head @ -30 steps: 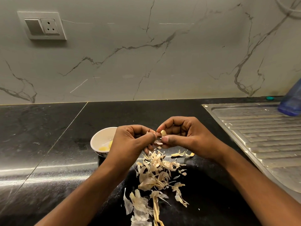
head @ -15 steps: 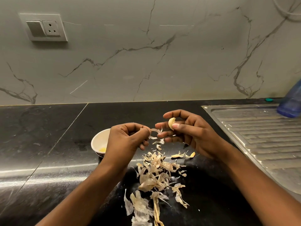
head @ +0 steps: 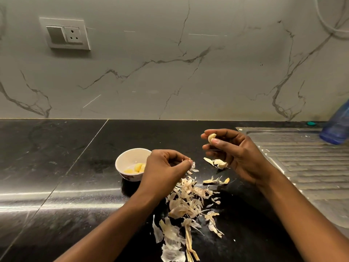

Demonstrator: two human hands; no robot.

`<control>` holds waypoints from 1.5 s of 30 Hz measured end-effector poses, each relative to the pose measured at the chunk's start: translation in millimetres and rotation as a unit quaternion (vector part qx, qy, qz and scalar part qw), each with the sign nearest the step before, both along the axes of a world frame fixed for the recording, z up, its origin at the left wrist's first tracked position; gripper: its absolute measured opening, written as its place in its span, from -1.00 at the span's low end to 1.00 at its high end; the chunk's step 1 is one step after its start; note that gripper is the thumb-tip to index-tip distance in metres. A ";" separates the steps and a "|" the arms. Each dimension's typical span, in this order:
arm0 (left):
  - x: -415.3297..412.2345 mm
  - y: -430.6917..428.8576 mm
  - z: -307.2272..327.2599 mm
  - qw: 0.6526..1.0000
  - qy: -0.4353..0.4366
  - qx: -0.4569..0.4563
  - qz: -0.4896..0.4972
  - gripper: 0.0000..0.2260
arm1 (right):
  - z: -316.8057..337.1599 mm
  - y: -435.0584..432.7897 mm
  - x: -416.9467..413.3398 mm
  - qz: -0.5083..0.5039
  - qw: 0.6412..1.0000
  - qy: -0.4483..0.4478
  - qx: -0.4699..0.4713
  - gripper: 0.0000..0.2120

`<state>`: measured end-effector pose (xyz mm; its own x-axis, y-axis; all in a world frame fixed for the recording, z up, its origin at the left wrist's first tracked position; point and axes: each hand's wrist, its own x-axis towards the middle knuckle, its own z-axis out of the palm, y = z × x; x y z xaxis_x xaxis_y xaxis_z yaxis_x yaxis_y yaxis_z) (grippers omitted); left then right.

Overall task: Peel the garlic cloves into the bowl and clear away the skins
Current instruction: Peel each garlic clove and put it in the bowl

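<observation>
1. We see more of the white bowl (head: 130,157) now; it holds peeled cloves (head: 137,168) on the counter (head: 56,157).
2. Our left hand (head: 164,171) has drawn away from the right and pinches a skin scrap (head: 190,162) above the skins pile (head: 187,203).
3. Our right hand (head: 238,154), lifted further right, pinches the bare clove (head: 211,138) between thumb and forefinger.

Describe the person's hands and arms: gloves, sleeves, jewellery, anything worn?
Nothing worn is visible. The left hand and right hand are bare, with no gloves, rings or tape. The left forearm and right forearm are bare to the frame edge: no sleeves, watch or bands. The right thumbnail looks short and unpainted.
</observation>
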<state>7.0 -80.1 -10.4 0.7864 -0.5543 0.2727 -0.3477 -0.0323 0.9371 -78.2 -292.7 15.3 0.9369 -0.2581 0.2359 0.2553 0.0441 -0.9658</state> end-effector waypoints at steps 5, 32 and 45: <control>-5.4 -0.2 0.2 0.998 -0.022 0.057 -0.019 -0.92 | 19.4 18.0 14.2 -0.003 0.994 0.009 -0.113 -0.68; 1.9 2.2 2.6 0.995 -0.071 0.076 0.002 -0.72 | 2.5 -46.3 -6.2 -0.080 0.949 0.065 -0.297 -0.88; -0.5 -2.1 0.4 0.998 0.003 0.050 -0.030 -0.70 | -11.3 -77.0 -7.7 -0.071 0.883 0.140 -0.441 -0.86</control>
